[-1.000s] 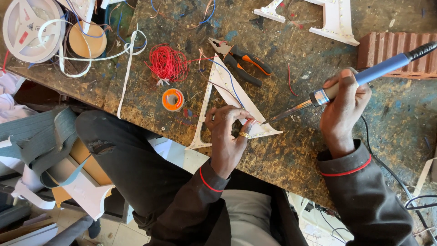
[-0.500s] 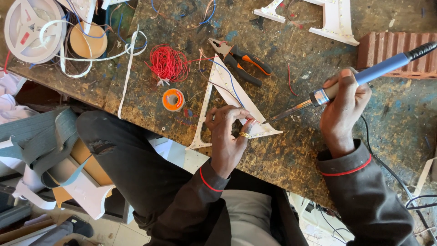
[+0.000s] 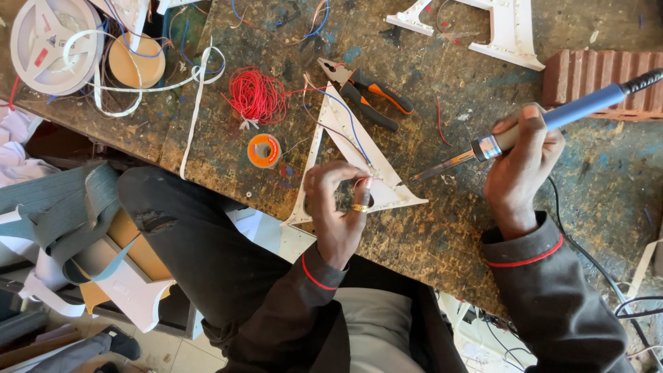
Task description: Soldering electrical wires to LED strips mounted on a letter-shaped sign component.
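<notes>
Item, as I logged it: paint-stained wooden workbench point(image 3: 228, 148) bore a white triangular plastic frame point(image 3: 387, 190). My left hand point(image 3: 338, 211) pinched thin wire upon it; my right hand point(image 3: 521, 166) gripped a blue-handled soldering iron point(image 3: 552, 121), tip beside the frame's edge.

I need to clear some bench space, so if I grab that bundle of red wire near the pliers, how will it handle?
The red wire bundle looks thin and loosely coiled, so it is probably floppy and light. Loose strands trail toward the white triangular frame and the pliers, so it may snag or drag them. It seems unlikely to roll.
</notes>
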